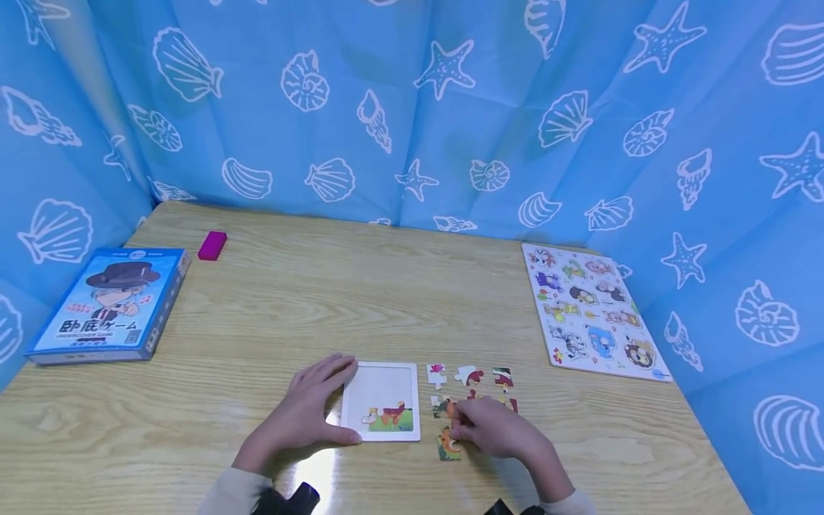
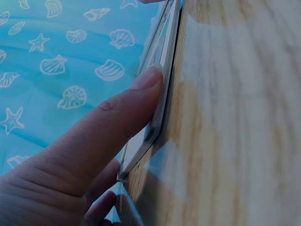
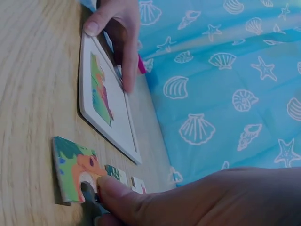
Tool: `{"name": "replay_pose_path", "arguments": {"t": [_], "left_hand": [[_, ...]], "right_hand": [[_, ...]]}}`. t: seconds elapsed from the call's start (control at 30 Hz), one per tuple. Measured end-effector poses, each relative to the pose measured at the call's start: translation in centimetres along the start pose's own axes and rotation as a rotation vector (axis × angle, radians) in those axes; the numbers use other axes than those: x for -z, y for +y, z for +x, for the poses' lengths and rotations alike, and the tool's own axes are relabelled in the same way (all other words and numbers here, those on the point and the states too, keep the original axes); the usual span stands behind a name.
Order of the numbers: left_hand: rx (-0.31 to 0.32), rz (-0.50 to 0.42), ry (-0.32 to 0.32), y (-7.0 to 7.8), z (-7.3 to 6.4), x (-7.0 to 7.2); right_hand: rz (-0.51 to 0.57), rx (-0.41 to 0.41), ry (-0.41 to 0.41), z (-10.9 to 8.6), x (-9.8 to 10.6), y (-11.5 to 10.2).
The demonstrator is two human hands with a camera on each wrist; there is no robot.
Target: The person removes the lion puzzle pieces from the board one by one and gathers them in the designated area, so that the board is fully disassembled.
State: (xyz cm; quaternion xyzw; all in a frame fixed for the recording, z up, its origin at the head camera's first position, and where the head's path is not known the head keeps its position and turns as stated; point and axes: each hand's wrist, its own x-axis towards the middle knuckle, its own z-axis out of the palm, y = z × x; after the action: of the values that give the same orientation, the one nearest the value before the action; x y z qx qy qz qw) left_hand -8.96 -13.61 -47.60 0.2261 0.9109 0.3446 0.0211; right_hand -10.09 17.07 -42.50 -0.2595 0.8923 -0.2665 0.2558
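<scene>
A white square puzzle tray (image 1: 376,378) lies on the table, with a few joined picture pieces (image 1: 394,420) along its lower right. My left hand (image 1: 309,409) holds the tray's left side, thumb at the near corner and fingers at the far one. To the right, my right hand (image 1: 498,428) reaches among loose jigsaw pieces. Its thumb and fingertips pinch a jigsaw piece (image 3: 88,209), mostly hidden by the hand and seen as a dark edge. Close beside those fingertips lies a green and orange piece (image 3: 70,165). Several more pieces, such as a pink-marked one (image 1: 436,373), lie beyond.
At the back right rests an animal puzzle board (image 1: 595,315). A blue game box (image 1: 109,304) lies at the left, with a magenta block (image 1: 212,245) beyond it. The wooden table (image 1: 360,286) ends at a blue shell-print curtain (image 1: 399,107).
</scene>
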Motion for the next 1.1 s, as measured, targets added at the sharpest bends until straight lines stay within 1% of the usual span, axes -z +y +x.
{"name": "replay_pose_path", "arguments": {"t": [0.23,0.57,0.8,0.9,1.0,1.1], "left_hand": [[-0.015,0.006,-0.003,0.1,0.1,0.0],[0.000,0.005,-0.008,0.2,0.0,0.1],[0.006,-0.003,-0.012,0.2,0.0,0.2],[0.005,-0.003,-0.011,0.2,0.0,0.2],[0.004,-0.001,-0.012,0.2,0.0,0.1],[-0.001,0.005,-0.007,0.1,0.0,0.1]], "right_hand": [[-0.062,-0.021,0.038,0.2,-0.5,-0.2],[-0.065,-0.044,0.069,0.2,-0.6,-0.4],[-0.065,-0.083,0.084,0.2,-0.6,-0.7],[-0.085,-0.094,0.092,0.1,-0.5,-0.8],[-0.118,-0.104,0.123,0.1,-0.3,-1.2],[-0.135,-0.091,0.187,0.4,0.1,-1.8]]}}
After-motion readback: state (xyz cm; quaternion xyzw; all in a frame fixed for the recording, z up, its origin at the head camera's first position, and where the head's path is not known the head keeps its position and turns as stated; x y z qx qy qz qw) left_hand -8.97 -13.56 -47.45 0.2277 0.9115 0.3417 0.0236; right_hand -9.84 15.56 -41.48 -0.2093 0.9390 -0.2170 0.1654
